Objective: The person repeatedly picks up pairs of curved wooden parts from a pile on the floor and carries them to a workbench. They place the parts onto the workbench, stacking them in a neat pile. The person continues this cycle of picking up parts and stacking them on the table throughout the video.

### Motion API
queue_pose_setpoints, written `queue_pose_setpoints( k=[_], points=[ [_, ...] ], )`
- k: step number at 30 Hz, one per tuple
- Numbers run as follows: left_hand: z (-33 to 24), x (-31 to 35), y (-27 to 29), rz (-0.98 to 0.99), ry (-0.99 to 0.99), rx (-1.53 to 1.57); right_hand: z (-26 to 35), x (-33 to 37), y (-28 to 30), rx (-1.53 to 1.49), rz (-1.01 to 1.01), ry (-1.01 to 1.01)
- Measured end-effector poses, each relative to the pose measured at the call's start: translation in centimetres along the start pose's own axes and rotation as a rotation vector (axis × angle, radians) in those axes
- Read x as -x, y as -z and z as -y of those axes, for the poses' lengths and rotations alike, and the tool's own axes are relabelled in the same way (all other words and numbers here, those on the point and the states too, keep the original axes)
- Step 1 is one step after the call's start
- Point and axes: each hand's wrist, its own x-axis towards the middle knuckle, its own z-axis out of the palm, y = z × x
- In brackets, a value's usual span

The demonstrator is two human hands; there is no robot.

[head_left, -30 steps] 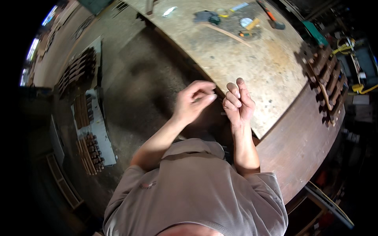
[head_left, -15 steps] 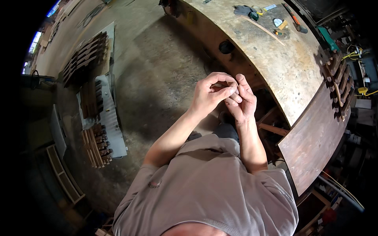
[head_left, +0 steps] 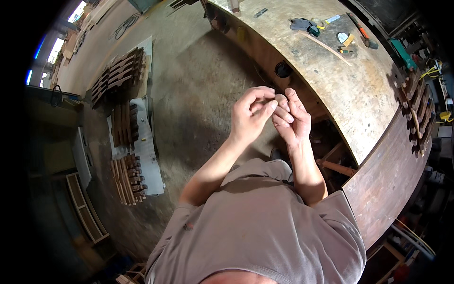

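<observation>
In front of my body, beside the workbench, both hands are raised close together. My left hand (head_left: 249,116) is closed, its fingers curled and its thumb and fingertips turned toward the right hand. My right hand (head_left: 295,119) has its fingers bent in over the palm, with the thumb pointing up beside them. Anything small between the fingers is hidden or too tiny to make out. The nearest surface is the worn wooden workbench top (head_left: 350,104), to the right of my hands; neither hand touches it.
Dark cloth (head_left: 302,25), a thin wooden strip (head_left: 326,48) and an orange-handled hammer (head_left: 363,31) lie on the bench. Shaped wooden parts (head_left: 416,106) are stacked at its right. On the floor at left, more wooden parts (head_left: 124,124) rest on white sheeting (head_left: 150,156).
My left hand has drawn slightly away from the right, opening a small gap between their fingertips. The right hand's fingers stay bent. The whole view has shifted a little.
</observation>
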Motion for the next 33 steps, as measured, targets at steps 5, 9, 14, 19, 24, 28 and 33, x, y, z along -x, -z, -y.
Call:
queue_pose_setpoints(
  k=[5, 9, 14, 19, 24, 28, 33],
  points=[
    [-0.5, 0.0, -2.0, -0.066, -0.352, -0.358, 1.5, 0.2, -0.1, 0.147, -0.015, 0.043],
    [-0.2, -0.1, -3.0, -0.075, -0.360, -0.382, 2.4, 0.4, 0.0, 0.217, -0.017, 0.066],
    [-0.3, -0.4, -4.5, -0.074, -0.367, -0.384, 3.9, 1.0, 0.0, 0.270, -0.009, 0.093],
    [-0.8, -0.3, -5.0, -0.070, -0.389, -0.408, 4.5, 1.3, 0.0, 0.316, 0.001, 0.089],
    [-1.3, -0.2, -5.1, -0.054, -0.402, -0.460, 4.7, 1.6, -0.4, 0.418, -0.019, 0.098],
    [-1.8, 0.0, -5.1, -0.037, -0.422, -0.516, 4.8, 1.8, -0.7, 0.493, -0.045, 0.097],
    [-1.7, 0.2, -5.1, -0.048, -0.465, -0.598, 4.3, 2.0, -0.3, 0.597, -0.068, 0.119]
  ],
)
